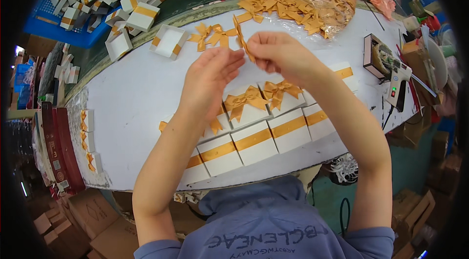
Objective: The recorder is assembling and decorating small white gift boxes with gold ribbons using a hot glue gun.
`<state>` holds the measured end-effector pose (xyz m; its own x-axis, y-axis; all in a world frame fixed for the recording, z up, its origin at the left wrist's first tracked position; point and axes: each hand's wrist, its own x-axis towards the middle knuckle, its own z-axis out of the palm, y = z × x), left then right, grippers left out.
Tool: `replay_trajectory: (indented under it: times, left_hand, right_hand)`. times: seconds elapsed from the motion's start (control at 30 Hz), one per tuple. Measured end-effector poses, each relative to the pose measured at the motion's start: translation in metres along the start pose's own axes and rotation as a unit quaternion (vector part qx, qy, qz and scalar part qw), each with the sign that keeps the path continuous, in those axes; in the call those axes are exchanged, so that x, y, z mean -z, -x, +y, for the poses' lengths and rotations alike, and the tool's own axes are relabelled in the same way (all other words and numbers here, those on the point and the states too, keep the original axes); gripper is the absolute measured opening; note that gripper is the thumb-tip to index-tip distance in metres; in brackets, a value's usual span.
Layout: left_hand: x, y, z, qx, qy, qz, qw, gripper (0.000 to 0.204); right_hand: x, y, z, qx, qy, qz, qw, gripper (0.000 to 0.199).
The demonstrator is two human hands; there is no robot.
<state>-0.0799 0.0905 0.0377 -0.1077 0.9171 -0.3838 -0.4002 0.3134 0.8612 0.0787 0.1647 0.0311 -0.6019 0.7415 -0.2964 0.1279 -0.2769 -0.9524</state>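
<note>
Your right hand [281,55] pinched the bow [239,33], its length pointing away from you; your left hand [211,73] half-curled beside it, hold unclear.

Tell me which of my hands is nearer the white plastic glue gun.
Right. Your right hand is left of the white plastic glue gun, apart from it; your left hand is farther left, beyond the right.

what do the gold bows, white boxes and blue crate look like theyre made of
Gold bows: probably fabric ribbon, satin-like, given soft sheen and folded loops.
White boxes: likely paperboard, smooth and mostly matte, with crisp edges and thin walls where open.
Blue crate: apparently plastic, finish unclear; its wall is evenly coloured and perforated.
</note>
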Motion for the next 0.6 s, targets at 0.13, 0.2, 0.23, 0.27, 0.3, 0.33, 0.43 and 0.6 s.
replay_trajectory:
  times: [0.13, 0.2, 0.23, 0.27, 0.3, 0.33, 0.43, 0.6]
  left_hand:
    - [-0.027, 0.004, -0.016, -0.06, 0.118, -0.08, 0.988, 0.011]
    - [-0.037, 0.006, -0.019, -0.105, 0.096, -0.068, 0.988, 0.012]
    - [-0.04, 0.007, -0.02, -0.142, 0.038, -0.068, 0.987, 0.014]
    - [-0.045, 0.007, -0.02, -0.18, -0.018, -0.069, 0.981, 0.017]
    - [-0.05, 0.008, -0.021, -0.178, -0.018, -0.073, 0.981, 0.017]
    - [-0.055, 0.009, -0.022, -0.191, -0.05, -0.073, 0.978, 0.017]
    - [-0.067, 0.009, -0.029, -0.187, -0.078, -0.088, 0.975, 0.015]
    - [-0.08, -0.001, -0.048, -0.143, -0.119, -0.125, 0.974, 0.008]
  right_hand:
    - [-0.005, 0.039, 0.004, 0.003, -0.127, -0.017, 0.992, 0.017]
    - [0.001, 0.053, 0.005, -0.002, -0.109, -0.032, 0.994, 0.018]
    - [-0.001, 0.06, 0.004, 0.011, -0.086, 0.046, 0.995, 0.021]
    - [0.001, 0.065, 0.003, 0.025, -0.061, 0.123, 0.99, 0.024]
    - [0.016, 0.066, 0.012, 0.05, -0.089, 0.143, 0.984, 0.024]
    - [0.025, 0.071, 0.01, 0.05, -0.09, 0.147, 0.984, 0.024]
    - [0.033, 0.083, 0.0, 0.048, -0.016, 0.15, 0.987, 0.021]
    - [0.058, 0.081, 0.024, 0.113, 0.072, 0.208, 0.969, 0.017]
